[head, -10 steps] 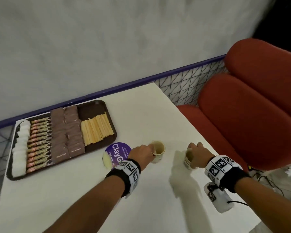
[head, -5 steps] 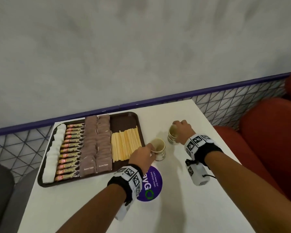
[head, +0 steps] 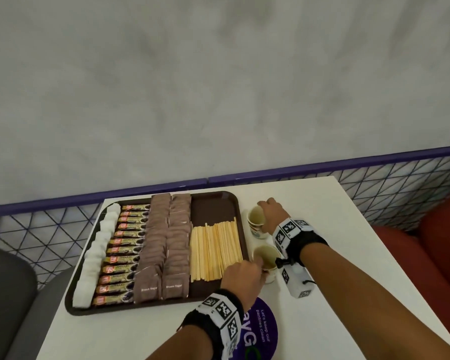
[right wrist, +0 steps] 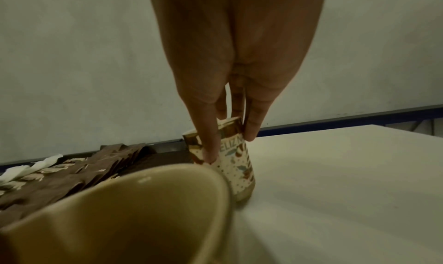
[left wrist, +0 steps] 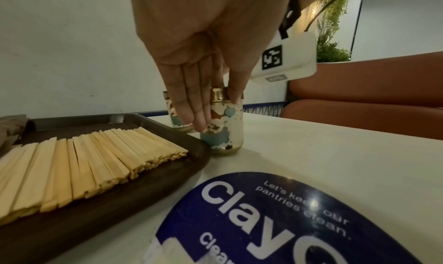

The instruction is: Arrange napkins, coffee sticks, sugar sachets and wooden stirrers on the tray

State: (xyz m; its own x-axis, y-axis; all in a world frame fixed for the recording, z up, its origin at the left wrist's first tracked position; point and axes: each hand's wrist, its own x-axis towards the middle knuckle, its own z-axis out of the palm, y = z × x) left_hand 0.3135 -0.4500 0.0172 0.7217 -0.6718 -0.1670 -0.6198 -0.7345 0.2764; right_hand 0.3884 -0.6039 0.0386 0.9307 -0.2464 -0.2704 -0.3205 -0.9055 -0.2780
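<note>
Right of tray (head: 213,201) edge, each hand gripping a cup; L hand (head: 242,278), R hand (head: 273,211)

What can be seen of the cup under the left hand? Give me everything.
The near cup is a small, handleless tumbler, cream with blue, brown and gold patches, a gold rim and a gold base. It stands upright and empty on the white table, just off the brown tray's right edge. The left hand pinches its rim, thumb on one side, fingers down the other. A matching cup stands behind it.
</note>
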